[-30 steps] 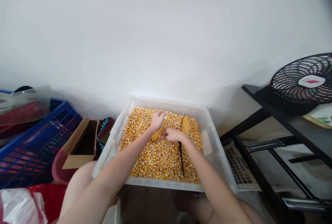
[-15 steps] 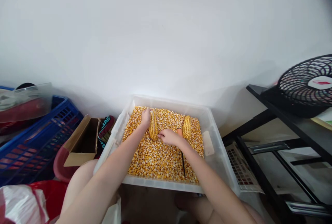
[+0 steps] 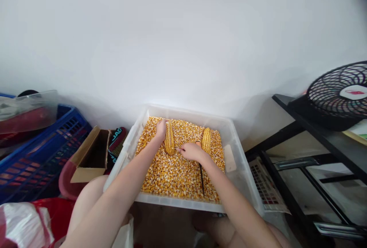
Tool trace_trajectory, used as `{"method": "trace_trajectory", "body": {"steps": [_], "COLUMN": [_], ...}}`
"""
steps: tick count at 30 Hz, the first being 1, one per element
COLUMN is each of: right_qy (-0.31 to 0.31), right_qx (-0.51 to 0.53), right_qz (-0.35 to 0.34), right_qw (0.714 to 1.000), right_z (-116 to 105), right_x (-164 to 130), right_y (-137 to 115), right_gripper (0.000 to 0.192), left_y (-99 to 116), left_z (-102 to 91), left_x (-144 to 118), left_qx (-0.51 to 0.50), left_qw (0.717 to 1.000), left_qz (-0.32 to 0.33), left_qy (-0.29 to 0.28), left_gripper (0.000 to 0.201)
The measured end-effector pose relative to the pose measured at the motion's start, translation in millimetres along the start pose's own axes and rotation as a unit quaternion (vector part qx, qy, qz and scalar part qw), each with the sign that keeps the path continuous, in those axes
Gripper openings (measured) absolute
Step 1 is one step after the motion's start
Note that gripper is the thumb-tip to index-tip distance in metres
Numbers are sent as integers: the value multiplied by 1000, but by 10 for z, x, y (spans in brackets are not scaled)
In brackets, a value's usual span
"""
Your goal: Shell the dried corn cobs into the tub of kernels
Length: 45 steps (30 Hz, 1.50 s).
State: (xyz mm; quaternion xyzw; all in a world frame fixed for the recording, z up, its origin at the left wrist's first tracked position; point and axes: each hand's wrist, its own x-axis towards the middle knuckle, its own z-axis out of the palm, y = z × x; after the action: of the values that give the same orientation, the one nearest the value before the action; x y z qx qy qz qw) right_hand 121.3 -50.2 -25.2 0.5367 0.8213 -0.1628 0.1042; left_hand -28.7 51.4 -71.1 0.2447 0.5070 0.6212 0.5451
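Just below frame centre, the left hand (image 3: 161, 128) grips a long, yellow-kernelled corn cob (image 3: 169, 141) near its top; the right hand (image 3: 189, 151), forearm slanting from lower right, bunches its fingers nearby.

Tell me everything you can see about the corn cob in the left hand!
The corn cob is long and yellow, covered in bumpy rows, with what looks like a paler strip along it. The left hand grips its far end; its near end points toward the person, over loose kernels in the tub. The right hand is beside its near end; whether they touch is unclear.
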Motion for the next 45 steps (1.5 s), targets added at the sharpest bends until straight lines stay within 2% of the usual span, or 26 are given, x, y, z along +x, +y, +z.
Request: {"method": "trace_trajectory", "body": {"steps": [3, 10, 21, 33, 45], "right_qy": [-24, -1, 19, -8, -3], "right_qx": [6, 0, -33, 44, 122], "right_qz": [-35, -25, -21, 3, 108], "right_qw": [999, 1000, 999, 999, 987], "right_z": [-5, -15, 47, 43, 188], "right_x": [-28, -39, -54, -43, 52], "right_y": [-59, -163, -255, -243, -360], "right_gripper": [40, 39, 34, 40, 41], "left_y": [30, 71, 77, 86, 39], "left_z": [15, 24, 26, 34, 23], "left_x": [-25, -48, -43, -61, -35], "left_qx": [-11, -24, -30, -32, -39], "left_qw": [999, 998, 998, 998, 999], "left_qz": [-25, -53, -59, -56, -37], "left_qy": [-17, -20, -20, -19, -10], "left_gripper": [11, 11, 10, 8, 8]}}
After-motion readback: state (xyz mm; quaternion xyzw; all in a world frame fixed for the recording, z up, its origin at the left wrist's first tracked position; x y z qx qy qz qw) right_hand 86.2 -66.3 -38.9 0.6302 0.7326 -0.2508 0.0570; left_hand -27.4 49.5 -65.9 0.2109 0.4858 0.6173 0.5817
